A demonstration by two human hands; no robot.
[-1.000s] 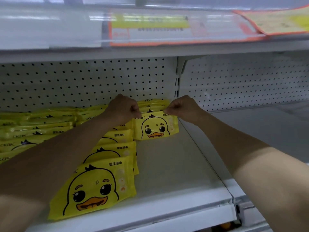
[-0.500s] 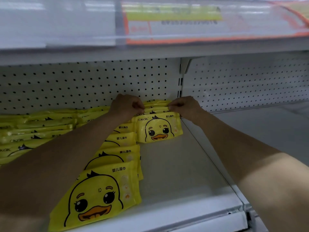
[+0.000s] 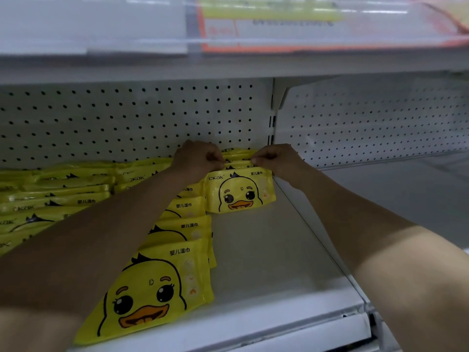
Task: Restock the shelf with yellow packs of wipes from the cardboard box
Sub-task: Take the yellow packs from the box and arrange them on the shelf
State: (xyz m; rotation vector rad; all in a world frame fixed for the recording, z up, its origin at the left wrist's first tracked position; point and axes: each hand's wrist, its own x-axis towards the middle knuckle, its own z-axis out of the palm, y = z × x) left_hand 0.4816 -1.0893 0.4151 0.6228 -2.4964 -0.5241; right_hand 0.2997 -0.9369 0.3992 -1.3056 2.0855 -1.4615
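A yellow pack of wipes with a duck face leans at the back of the white shelf, in front of a few more packs against the pegboard. My left hand pinches its top left corner. At the top right corner, my right hand pinches it too. A row of yellow packs runs toward the front edge, ending in a large front pack. The cardboard box is out of view.
More yellow packs fill the left of the shelf. A perforated back panel stands behind. An upper shelf with a price label strip hangs overhead. A second shelf bay lies to the right.
Both hands stay at the pack's top corners; the pack has settled slightly lower and more upright at the back. The camera has shifted a little left.
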